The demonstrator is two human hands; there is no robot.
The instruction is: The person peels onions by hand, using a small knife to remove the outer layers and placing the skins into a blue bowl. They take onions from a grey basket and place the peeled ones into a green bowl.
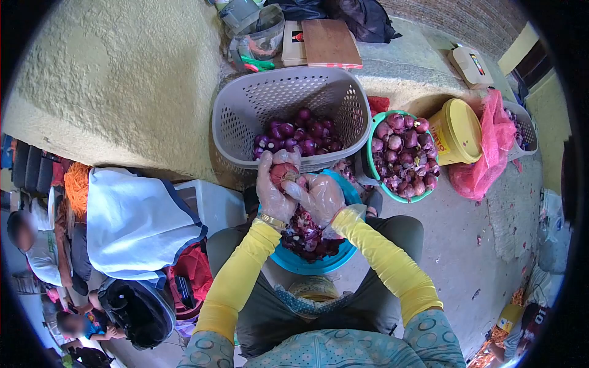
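Observation:
A red onion (283, 174) is held in my left hand (273, 195), which wears a clear plastic glove, with a watch at the wrist. My right hand (319, 195), gloved too, has its fingers pressed against the onion's right side; whether it holds a tool is hidden. Below both hands, a blue basin (334, 262) contains dark onion skins (310, 236). Smooth purple onions (300, 134) lie in the grey perforated basket (264, 95) just beyond my hands. On the right, a green-rimmed tub (373, 161) is full of unpeeled onions (405, 153).
Right of the tub are a yellow bucket (464, 132) and a pink mesh sack (488, 159). A white cloth (138, 221) covers something at left, near a white box (218, 205). Two people sit at far left; another person is at lower right.

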